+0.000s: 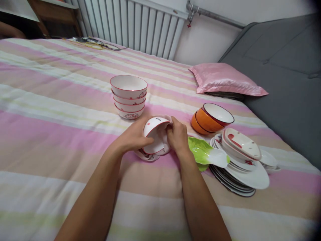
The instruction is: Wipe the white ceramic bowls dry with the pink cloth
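A white bowl with a red rim is tilted on its side at the middle of the striped bedspread. My left hand grips its left side, thumb on the inside. My right hand is closed on a white cloth that drapes over the bowl's right edge and bunches beneath it. Just behind stands a stack of several matching white bowls.
To the right lie tilted orange bowls, a green leaf-shaped dish and a pile of white plates. A pink pillow sits by the grey headboard. A radiator and cables are at the far side.
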`<state>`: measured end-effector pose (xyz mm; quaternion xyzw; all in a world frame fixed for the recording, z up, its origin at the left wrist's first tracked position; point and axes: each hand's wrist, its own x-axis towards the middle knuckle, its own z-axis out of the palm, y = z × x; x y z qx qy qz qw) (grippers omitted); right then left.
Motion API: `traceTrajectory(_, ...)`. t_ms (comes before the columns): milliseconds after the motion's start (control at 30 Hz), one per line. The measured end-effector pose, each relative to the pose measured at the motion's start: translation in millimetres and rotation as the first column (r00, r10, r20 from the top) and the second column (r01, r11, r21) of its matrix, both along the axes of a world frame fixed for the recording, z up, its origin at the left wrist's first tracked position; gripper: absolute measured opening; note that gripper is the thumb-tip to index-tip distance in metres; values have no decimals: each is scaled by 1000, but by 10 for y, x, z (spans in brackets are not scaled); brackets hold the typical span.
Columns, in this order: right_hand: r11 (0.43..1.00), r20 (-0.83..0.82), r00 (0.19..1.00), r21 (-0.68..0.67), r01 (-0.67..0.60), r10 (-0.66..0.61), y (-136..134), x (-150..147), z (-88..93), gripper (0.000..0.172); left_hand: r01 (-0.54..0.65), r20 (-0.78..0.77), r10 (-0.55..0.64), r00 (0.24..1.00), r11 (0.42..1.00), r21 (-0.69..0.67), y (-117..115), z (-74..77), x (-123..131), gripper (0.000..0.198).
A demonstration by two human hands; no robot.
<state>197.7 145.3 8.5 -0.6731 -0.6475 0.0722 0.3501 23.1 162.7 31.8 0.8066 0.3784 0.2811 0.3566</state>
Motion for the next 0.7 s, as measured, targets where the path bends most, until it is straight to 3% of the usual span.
traceTrajectory(300,988,13,997,136,-72,71,-31,2,51,27,-46,-5,46,999,997,65,-49,128,1,57)
traceTrajectory(567,926,-291,933,365,-96,211,-30,-7,38,25,-141,248,125,961,989,46,-93,147,114,54)
traceTrajectory(700,927,-419,884,373,-38,205,-7,-21,36,25,-157,357,147,922,988,0,-104,128,153,53)
